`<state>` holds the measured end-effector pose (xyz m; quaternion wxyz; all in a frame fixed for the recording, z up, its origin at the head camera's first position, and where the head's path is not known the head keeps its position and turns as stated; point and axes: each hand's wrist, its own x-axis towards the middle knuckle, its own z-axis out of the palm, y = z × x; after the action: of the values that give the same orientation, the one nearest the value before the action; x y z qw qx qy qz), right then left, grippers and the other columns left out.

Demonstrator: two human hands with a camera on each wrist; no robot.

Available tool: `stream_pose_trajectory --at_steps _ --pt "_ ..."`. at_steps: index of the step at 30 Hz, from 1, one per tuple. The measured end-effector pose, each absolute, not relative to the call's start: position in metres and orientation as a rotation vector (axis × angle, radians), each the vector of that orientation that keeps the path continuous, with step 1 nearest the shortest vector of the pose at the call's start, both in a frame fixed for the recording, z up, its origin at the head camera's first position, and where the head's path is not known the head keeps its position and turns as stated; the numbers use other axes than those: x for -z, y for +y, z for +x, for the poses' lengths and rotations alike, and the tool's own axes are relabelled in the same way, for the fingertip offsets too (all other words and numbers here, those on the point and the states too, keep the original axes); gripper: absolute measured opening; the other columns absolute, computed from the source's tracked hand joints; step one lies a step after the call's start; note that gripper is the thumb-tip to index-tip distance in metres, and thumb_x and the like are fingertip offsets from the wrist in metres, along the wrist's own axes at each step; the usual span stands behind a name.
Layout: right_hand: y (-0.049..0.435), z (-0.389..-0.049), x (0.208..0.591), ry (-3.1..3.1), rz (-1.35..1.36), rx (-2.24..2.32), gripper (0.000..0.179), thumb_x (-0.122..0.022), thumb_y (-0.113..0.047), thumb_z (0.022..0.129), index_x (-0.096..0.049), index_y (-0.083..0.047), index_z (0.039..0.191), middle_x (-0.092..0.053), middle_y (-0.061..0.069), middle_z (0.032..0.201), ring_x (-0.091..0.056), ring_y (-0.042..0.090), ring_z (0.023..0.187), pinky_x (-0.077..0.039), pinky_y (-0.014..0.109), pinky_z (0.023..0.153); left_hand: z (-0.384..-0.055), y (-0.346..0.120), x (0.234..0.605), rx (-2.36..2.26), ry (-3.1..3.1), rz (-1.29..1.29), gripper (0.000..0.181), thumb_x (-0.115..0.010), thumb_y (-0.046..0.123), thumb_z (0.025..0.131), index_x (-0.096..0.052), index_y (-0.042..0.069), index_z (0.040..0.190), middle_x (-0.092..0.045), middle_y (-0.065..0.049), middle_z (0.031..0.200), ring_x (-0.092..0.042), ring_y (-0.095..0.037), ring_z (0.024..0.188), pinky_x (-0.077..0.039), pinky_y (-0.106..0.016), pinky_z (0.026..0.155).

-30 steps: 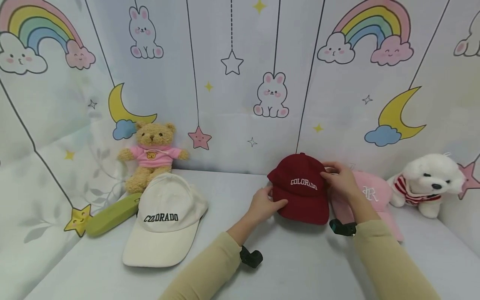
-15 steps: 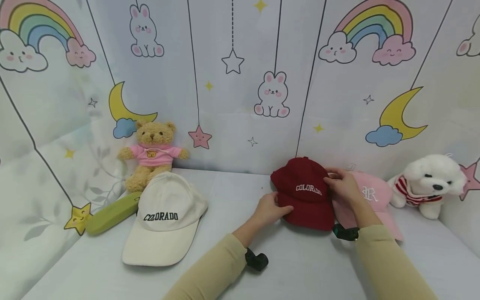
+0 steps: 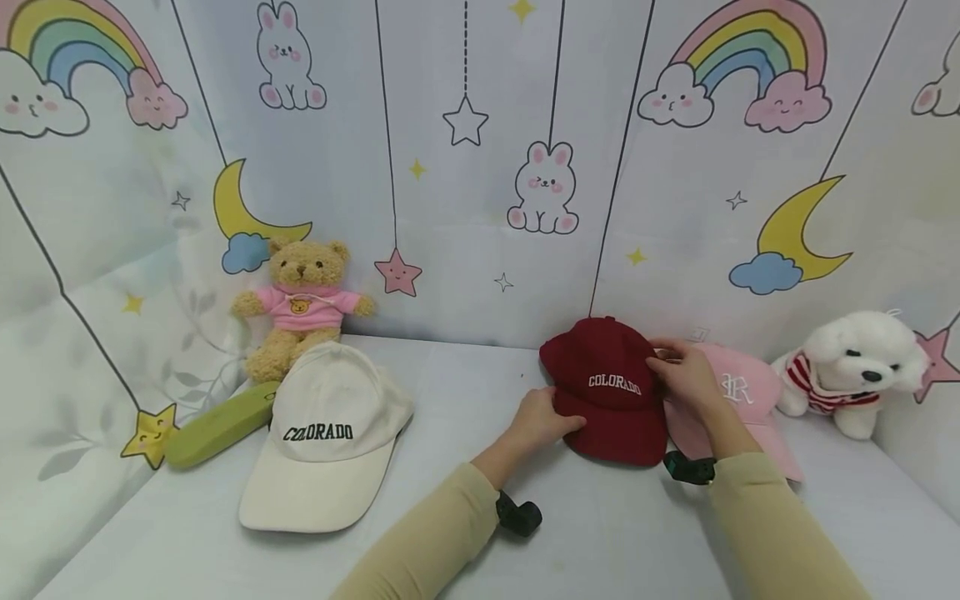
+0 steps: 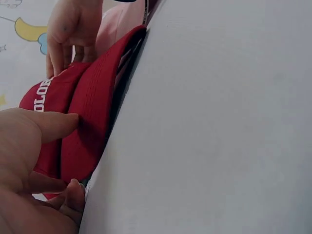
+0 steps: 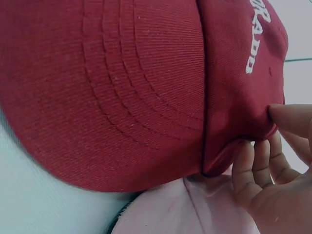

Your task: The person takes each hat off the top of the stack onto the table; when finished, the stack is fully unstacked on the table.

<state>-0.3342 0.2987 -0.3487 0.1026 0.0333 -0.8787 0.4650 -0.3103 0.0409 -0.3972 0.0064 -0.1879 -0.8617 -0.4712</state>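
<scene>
A dark red baseball cap (image 3: 607,425) lettered COLORADO sits on the white table, its brim toward me. My left hand (image 3: 534,423) grips the left edge of its brim, thumb on top and fingers beneath, as the left wrist view shows on the brim (image 4: 90,117). On the cap's right side my right hand (image 3: 686,375) pinches the crown fabric; in the right wrist view the thumb lies on the crown (image 5: 234,92) and the fingers tuck under its edge. Partly behind the right hand lies a pink cap (image 3: 750,392), overlapped by the red one.
A cream cap (image 3: 322,450) lies at the left, beside a green elongated object (image 3: 217,429) and a teddy bear (image 3: 303,287) in a pink top. A white plush dog (image 3: 862,358) sits at the far right. A printed cloth backdrop (image 3: 465,200) rises behind the table (image 3: 600,533).
The red cap, with both hands on it, has moved slightly right and toward me, down onto the table. In the last half second it has barely shifted.
</scene>
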Motion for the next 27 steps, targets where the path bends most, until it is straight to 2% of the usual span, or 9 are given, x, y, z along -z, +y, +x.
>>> stream_pose_trajectory --at_steps 7,9,12,16,22,27 --pt "0.293 -0.328 0.341 -2.605 0.063 -1.259 0.047 -0.054 -0.020 0.104 -0.048 0.007 0.142 -0.050 0.031 0.131 -0.051 0.046 0.123 -0.050 0.050 0.092 -0.313 0.040 0.395 1.436 -2.710 -0.602 0.036 -0.079 0.020 0.086 -0.068 -0.006 0.108 -0.066 -0.010 0.094 -0.056 -0.013 0.081 -0.050 -0.026 0.069" --pt "0.289 -0.325 0.337 -2.605 0.081 -1.225 0.048 -0.055 -0.021 0.104 -0.048 0.007 0.142 -0.051 0.031 0.130 -0.050 0.046 0.123 -0.048 0.051 0.094 -0.312 0.038 0.394 1.443 -2.714 -0.582 0.038 -0.078 0.021 0.087 -0.068 -0.006 0.111 -0.066 -0.012 0.099 -0.057 -0.016 0.086 -0.051 -0.028 0.072" --pt "0.283 -0.320 0.332 -2.616 0.138 -1.203 0.050 -0.058 -0.022 0.103 -0.047 0.006 0.142 -0.051 0.030 0.130 -0.050 0.046 0.122 -0.047 0.052 0.095 -0.311 0.036 0.394 1.462 -2.714 -0.544 0.045 -0.077 0.022 0.087 -0.066 -0.007 0.120 -0.066 -0.017 0.113 -0.060 -0.023 0.101 -0.053 -0.035 0.083" --pt "0.272 -0.313 0.328 -2.659 0.256 -1.180 0.054 -0.063 -0.026 0.101 -0.047 0.003 0.143 -0.052 0.029 0.130 -0.052 0.044 0.120 -0.047 0.054 0.095 -0.309 0.032 0.392 1.505 -2.707 -0.486 0.055 -0.075 0.025 0.090 -0.060 -0.007 0.132 -0.060 -0.021 0.127 -0.056 -0.031 0.118 -0.050 -0.043 0.095" --pt "0.257 -0.308 0.332 -2.760 0.355 -1.011 0.067 -0.072 -0.030 0.095 -0.043 -0.001 0.147 -0.052 0.027 0.130 -0.053 0.044 0.117 -0.050 0.056 0.093 -0.306 0.025 0.390 1.537 -2.694 -0.464 0.059 -0.074 0.027 0.090 -0.057 -0.007 0.135 -0.062 -0.019 0.126 -0.058 -0.032 0.117 -0.052 -0.041 0.091" --pt "0.249 -0.309 0.342 -2.781 0.343 -0.895 0.078 -0.079 -0.023 0.089 -0.035 -0.004 0.151 -0.043 0.030 0.128 -0.048 0.045 0.115 -0.047 0.061 0.091 -0.304 0.020 0.388 1.549 -2.705 -0.453 0.062 -0.073 0.029 0.091 -0.055 -0.005 0.139 -0.062 -0.017 0.127 -0.058 -0.032 0.119 -0.052 -0.041 0.091"
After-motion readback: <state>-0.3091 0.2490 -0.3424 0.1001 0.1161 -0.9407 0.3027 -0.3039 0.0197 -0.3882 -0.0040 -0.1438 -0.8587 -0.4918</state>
